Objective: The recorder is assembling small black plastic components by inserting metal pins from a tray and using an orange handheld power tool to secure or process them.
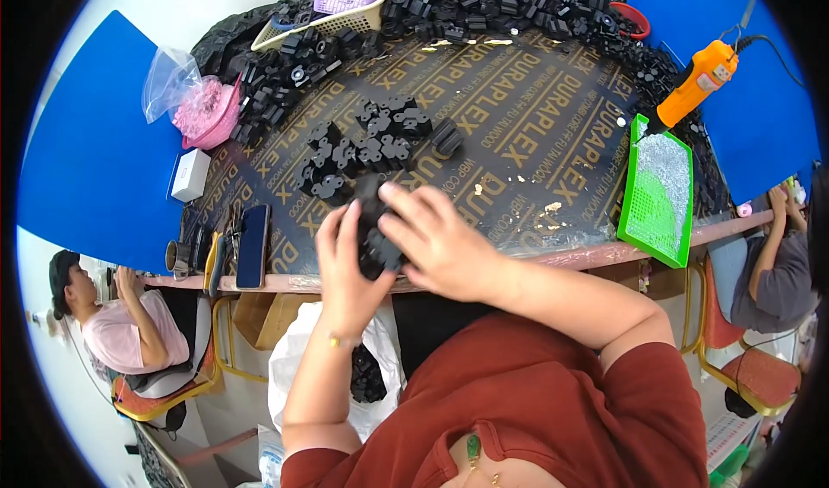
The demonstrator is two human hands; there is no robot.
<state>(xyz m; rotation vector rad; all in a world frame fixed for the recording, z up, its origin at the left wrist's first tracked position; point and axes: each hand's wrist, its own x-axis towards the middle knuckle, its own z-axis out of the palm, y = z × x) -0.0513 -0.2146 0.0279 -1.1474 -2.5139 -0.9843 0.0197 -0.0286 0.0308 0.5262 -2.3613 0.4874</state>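
Note:
Near the table's front edge, my left hand (345, 268) and my right hand (449, 250) close in from both sides on a small bunch of black plastic parts (371, 242). The fingers and thumb of my left hand wrap its left side and near end. Fingers of my right hand lie over its right side and top. Its exact shape is partly hidden by my fingers. Just beyond it stands a group of black plastic blocks (380, 147) with notched outlines, packed loosely together. One ribbed black block (446, 137) lies at the group's right end.
A heap of black parts (458, 4) covers the far side. An orange electric screwdriver (695, 82) hangs above a green tray (635, 194) of small silvery pieces. A pink basket (211, 121), white box (190, 175) and phone (252, 246) are left. People sit at both sides.

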